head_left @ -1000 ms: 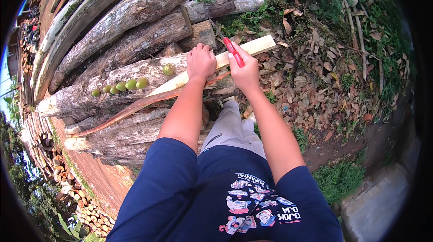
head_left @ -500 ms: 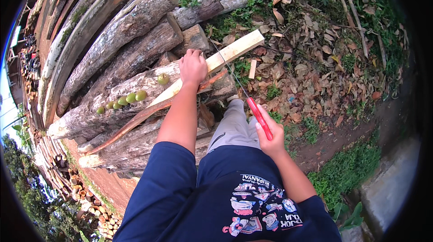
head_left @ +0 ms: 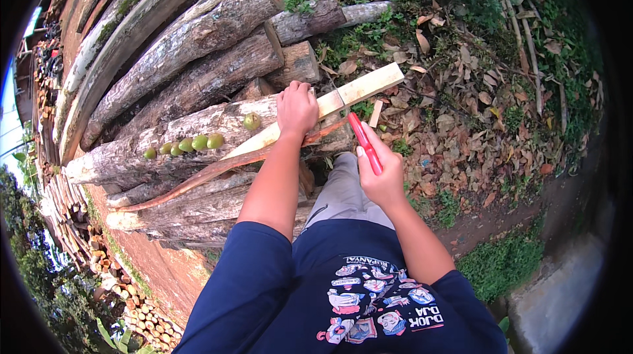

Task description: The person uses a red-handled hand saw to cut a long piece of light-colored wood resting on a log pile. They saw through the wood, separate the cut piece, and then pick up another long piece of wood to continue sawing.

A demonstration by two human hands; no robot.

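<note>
Red knife handle point(head_left: 364, 143); pale plank point(head_left: 343, 98); green fruits point(head_left: 198, 143).

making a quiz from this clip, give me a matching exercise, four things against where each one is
Things:
1 pale plank
2 red-handled tool
3 green fruits
4 dry leaves

Places:
A in a row on a log
B on the ground
C under the left hand
D in the right hand

Pairs: 1-C, 2-D, 3-A, 4-B

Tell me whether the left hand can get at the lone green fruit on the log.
Probably yes. The left hand presses the pale wooden plank right beside the lone green fruit, with only bare bark on the log between them.
</note>
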